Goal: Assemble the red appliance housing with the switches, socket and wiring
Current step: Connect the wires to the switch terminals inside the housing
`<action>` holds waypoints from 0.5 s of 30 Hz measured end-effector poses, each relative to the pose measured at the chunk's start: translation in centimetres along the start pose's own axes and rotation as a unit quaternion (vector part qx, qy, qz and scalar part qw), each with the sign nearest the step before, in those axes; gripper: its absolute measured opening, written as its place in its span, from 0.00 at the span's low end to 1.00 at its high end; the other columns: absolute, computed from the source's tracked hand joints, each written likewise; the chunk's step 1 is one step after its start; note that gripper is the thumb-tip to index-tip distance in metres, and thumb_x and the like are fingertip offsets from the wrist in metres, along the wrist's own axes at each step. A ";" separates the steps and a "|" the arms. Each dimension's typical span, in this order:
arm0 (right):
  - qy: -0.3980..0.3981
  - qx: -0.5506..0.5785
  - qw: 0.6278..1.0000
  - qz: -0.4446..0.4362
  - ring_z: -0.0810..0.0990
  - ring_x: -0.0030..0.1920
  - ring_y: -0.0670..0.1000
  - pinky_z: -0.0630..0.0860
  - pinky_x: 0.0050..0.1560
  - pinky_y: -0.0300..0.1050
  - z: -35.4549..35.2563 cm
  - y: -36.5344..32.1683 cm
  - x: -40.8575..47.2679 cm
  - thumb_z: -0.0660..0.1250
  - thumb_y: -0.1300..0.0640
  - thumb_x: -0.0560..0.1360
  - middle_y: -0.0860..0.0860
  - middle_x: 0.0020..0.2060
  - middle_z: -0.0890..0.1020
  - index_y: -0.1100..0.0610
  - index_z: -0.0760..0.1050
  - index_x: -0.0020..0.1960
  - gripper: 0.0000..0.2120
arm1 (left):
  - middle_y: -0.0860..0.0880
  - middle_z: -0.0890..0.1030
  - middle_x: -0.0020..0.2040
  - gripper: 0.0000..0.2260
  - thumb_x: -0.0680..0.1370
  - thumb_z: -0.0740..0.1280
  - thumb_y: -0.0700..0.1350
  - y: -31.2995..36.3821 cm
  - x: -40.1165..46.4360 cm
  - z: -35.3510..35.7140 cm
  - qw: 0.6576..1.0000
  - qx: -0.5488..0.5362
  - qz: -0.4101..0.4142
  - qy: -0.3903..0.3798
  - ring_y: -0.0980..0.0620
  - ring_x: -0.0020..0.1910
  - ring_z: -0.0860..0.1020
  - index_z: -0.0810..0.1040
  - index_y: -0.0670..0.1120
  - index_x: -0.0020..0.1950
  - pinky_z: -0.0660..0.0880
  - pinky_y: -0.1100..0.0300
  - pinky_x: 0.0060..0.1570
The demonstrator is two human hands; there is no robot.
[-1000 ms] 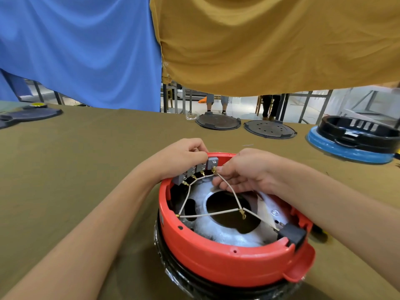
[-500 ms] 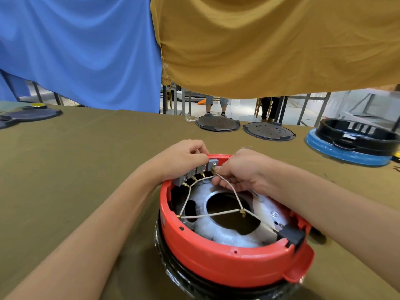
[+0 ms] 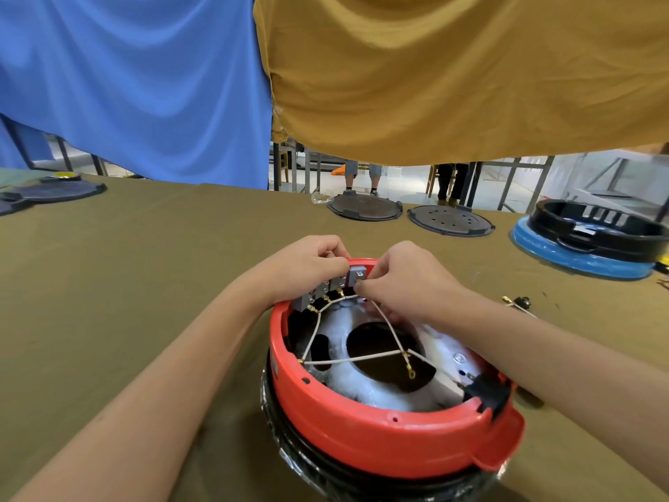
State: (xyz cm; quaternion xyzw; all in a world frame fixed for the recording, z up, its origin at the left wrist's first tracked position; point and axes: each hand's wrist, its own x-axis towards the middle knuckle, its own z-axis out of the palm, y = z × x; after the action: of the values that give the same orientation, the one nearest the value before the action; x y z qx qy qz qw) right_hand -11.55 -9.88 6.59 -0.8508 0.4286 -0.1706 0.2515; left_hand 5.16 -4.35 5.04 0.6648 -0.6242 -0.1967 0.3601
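Hands have drawn closer together since half a second ago: the right hand [image 3: 405,280] has moved up toward the far rim, so its fingertips now meet the end of the switch row beside the left hand [image 3: 307,269], where earlier it sat lower over the wires. The red housing [image 3: 380,432] itself lies in the same place on the worktop [image 3: 126,284], directly under both hands and reaching back toward the person.

The left hand is curled over the far rim, its fingers gripping the row of grey switches [image 3: 327,289] from above. The right hand is curled too, thumb and fingertips pinching at the small brass terminal on the rightmost switch; exactly what lies between the fingertips is too small to tell.

White wires [image 3: 362,358] run from the switches just below the left hand, cross under the right hand over the silver plate [image 3: 365,389] with its round hole, and reach the black socket [image 3: 487,391] set in the near rim below the right forearm. Beyond the hands lie two dark round lids [image 3: 364,208]. Farther right of the right hand sits a black ring on a blue base [image 3: 586,255].
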 end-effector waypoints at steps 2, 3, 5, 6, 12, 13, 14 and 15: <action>0.043 -0.059 0.997 -0.031 0.78 0.31 0.54 0.74 0.31 0.44 0.3 -0.2 0.2 0.70 0.56 0.70 0.55 0.30 0.82 0.59 0.83 0.38 0.07 | 0.52 0.76 0.36 0.04 0.77 0.64 0.46 -0.1 0.0 0.1 1.000 -0.007 0.002 0.000 0.54 0.34 0.72 0.79 0.50 0.47 0.70 0.55 0.38; 0.053 -0.068 0.996 -0.038 0.77 0.30 0.53 0.71 0.29 0.41 0.4 -0.2 0.2 0.70 0.56 0.69 0.54 0.29 0.80 0.59 0.82 0.37 0.06 | 0.53 0.76 0.35 0.04 0.76 0.64 0.46 -0.1 0.0 0.0 1.000 -0.012 0.002 -0.001 0.54 0.33 0.72 0.79 0.49 0.47 0.70 0.55 0.37; 0.064 -0.074 0.994 -0.047 0.76 0.30 0.52 0.68 0.28 0.40 0.6 -0.3 0.4 0.70 0.56 0.69 0.52 0.28 0.79 0.58 0.81 0.36 0.06 | 0.54 0.77 0.34 0.04 0.76 0.65 0.45 -0.1 -0.1 0.0 1.000 -0.024 0.001 -0.002 0.55 0.32 0.74 0.79 0.49 0.47 0.72 0.56 0.36; 0.069 -0.075 0.993 -0.051 0.77 0.31 0.53 0.68 0.29 0.40 0.7 -0.3 0.5 0.70 0.56 0.69 0.52 0.28 0.79 0.58 0.81 0.36 0.07 | 0.53 0.78 0.34 0.04 0.76 0.65 0.45 -0.1 0.0 0.0 1.000 -0.024 0.001 0.000 0.55 0.32 0.75 0.79 0.49 0.46 0.73 0.56 0.36; 0.079 -0.057 0.994 -0.053 0.77 0.33 0.54 0.67 0.29 0.41 1.1 -0.2 0.7 0.70 0.57 0.70 0.53 0.27 0.78 0.60 0.80 0.35 0.08 | 0.52 0.78 0.36 0.04 0.77 0.65 0.43 0.0 0.1 0.1 1.000 -0.013 0.006 0.008 0.56 0.32 0.75 0.79 0.48 0.46 0.73 0.58 0.36; 0.076 -0.048 0.995 -0.051 0.79 0.34 0.55 0.71 0.30 0.42 1.1 -0.1 0.7 0.70 0.57 0.70 0.54 0.28 0.79 0.60 0.81 0.35 0.08 | 0.53 0.78 0.35 0.04 0.77 0.65 0.42 0.1 0.0 0.1 1.000 -0.015 0.005 0.009 0.56 0.32 0.75 0.79 0.47 0.46 0.73 0.58 0.35; 0.074 -0.040 0.995 -0.050 0.80 0.35 0.56 0.74 0.33 0.44 1.1 -0.1 0.8 0.70 0.57 0.70 0.55 0.29 0.81 0.61 0.81 0.35 0.08 | 0.54 0.78 0.34 0.04 0.77 0.65 0.42 0.1 0.0 0.1 1.000 -0.019 0.004 0.009 0.55 0.31 0.75 0.79 0.47 0.46 0.74 0.57 0.34; 0.072 -0.035 0.996 -0.049 0.81 0.36 0.57 0.76 0.36 0.46 1.1 0.0 0.8 0.70 0.58 0.70 0.56 0.30 0.82 0.61 0.81 0.36 0.08 | 0.53 0.78 0.34 0.04 0.77 0.65 0.41 0.1 -0.1 0.1 1.000 -0.022 0.002 0.008 0.54 0.31 0.75 0.79 0.46 0.46 0.74 0.56 0.34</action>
State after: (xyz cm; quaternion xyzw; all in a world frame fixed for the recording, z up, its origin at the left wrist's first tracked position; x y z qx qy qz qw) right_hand -10.54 -10.19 5.80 -0.8645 0.4093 -0.2283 0.1815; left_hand 5.02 -4.30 5.06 0.6569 -0.6180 -0.2043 0.3807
